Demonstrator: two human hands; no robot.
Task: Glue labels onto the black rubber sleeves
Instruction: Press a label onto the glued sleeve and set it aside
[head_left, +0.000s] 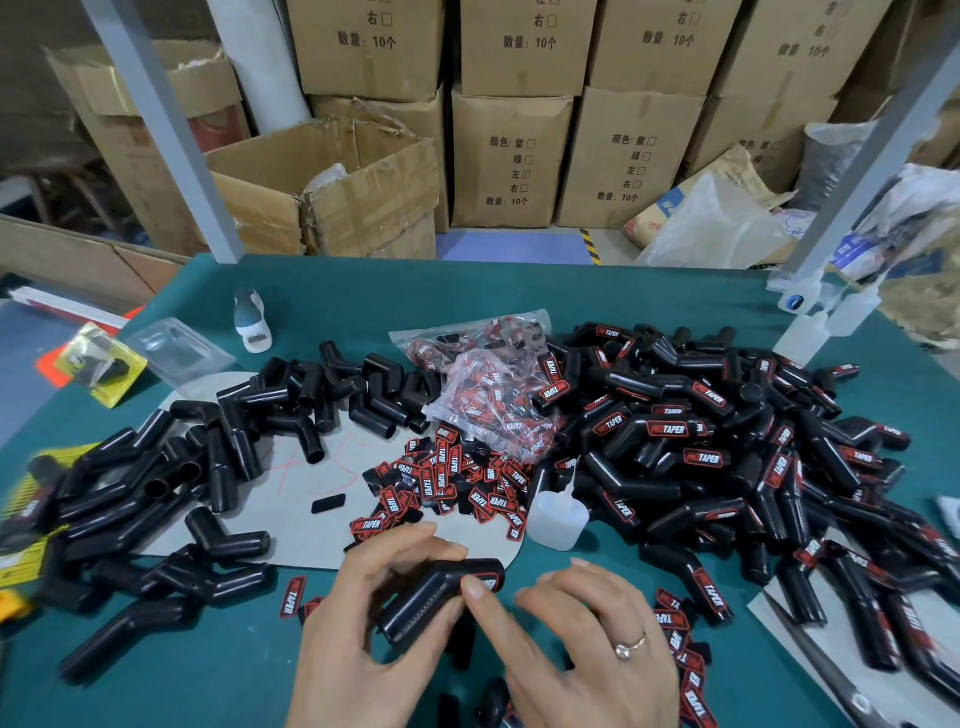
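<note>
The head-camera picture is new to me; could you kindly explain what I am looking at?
It is one view from a camera worn on a person's head, looking down at their own bare hands. The left hand grips a bent black rubber sleeve; the right hand presses a fingertip on its label end. On the green table lie unlabelled sleeves to the left, labelled sleeves to the right, loose red-and-black labels, bags of labels and a small glue bottle.

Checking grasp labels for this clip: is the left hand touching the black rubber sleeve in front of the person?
Touching. The head view shows the left hand with fingers curled around the black rubber sleeve, lifting it off the table.
</note>
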